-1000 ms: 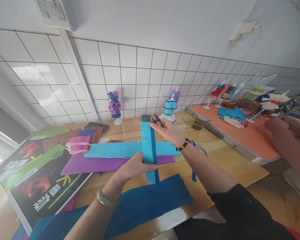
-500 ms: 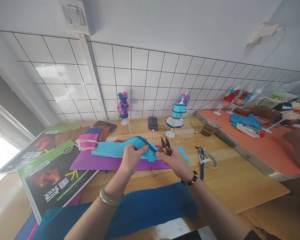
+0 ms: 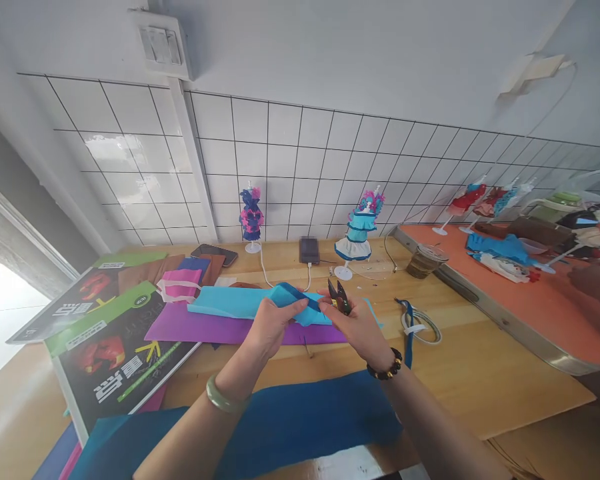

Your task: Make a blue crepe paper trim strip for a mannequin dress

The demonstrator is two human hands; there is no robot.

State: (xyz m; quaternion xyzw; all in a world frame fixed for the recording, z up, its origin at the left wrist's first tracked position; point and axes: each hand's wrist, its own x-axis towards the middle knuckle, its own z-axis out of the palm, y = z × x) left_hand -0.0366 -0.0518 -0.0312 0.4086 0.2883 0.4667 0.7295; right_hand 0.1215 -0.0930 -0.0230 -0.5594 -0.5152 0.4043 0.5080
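Note:
My left hand (image 3: 271, 327) pinches a light blue piece of fabric edged with a dark blue strip (image 3: 286, 295). Its other end is between the thumb and fingers of my right hand (image 3: 359, 330). Black thread snips (image 3: 339, 297) are tucked in that same right hand, blades pointing up and apart. Beneath both hands lie a light blue fabric band (image 3: 225, 301) and a purple sheet (image 3: 190, 327). Nearer to me, a wide dark blue cloth (image 3: 320, 413) is spread under my forearms.
Two small dressed mannequins, one purple and pink (image 3: 251, 217), one blue and white (image 3: 359, 237), stand at the wall. Printed bags (image 3: 105, 360) lie left. A basket (image 3: 425, 260), a coiled cord (image 3: 430, 327) and an orange-topped table (image 3: 540, 327) are right.
The dark-edged fabric between my hands has been drawn lower and flatter, its raised arch now smaller. Both hands keep their pinch. The whole view has shifted slightly.

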